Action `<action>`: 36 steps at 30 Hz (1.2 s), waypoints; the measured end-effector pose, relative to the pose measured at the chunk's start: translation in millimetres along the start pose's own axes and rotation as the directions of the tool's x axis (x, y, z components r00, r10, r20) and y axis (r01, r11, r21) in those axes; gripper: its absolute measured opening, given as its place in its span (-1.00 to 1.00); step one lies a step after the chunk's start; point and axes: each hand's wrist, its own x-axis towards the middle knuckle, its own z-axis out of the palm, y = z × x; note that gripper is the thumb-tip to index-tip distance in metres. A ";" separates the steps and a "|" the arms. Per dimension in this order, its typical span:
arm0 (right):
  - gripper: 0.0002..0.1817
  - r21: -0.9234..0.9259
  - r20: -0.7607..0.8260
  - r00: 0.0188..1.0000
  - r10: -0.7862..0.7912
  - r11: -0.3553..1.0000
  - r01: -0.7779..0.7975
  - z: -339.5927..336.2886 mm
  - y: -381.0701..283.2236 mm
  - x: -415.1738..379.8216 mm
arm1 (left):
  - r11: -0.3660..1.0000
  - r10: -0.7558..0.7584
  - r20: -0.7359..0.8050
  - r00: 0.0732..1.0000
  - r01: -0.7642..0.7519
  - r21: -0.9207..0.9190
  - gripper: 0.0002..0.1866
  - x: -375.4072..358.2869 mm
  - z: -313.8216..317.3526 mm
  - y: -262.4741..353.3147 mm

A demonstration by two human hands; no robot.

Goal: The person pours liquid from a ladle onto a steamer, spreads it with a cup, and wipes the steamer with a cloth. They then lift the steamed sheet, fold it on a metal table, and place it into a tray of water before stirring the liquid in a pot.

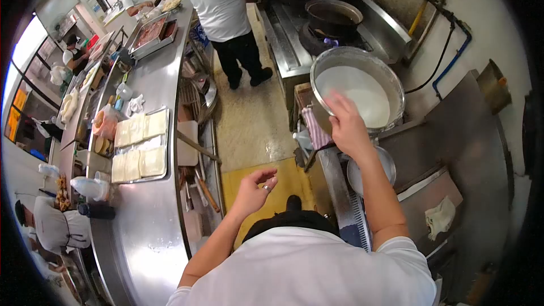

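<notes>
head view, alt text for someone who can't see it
A person's blurred right hand is over the edge of a large metal bowl of white contents; the left hand is empty. At left, a steel counter holds a tray of pale square sheets.

The only view looks from the wearer's head, steeply down over the white shirt [306, 269] and forward along the floor [249, 130]. Both forearms reach up through it, close to the lens. A steel counter [139, 215] runs along its left side, a large pot [398, 88] sits right of centre, and dark curved edges frame the wide picture.
</notes>
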 end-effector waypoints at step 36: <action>-0.81 -0.902 0.279 0.553 0.785 0.413 -0.130 -68.3 -108.8 84.5 | 0.601 0.710 0.373 0.598 -0.790 0.121 -0.74 260.1 65.8 62.7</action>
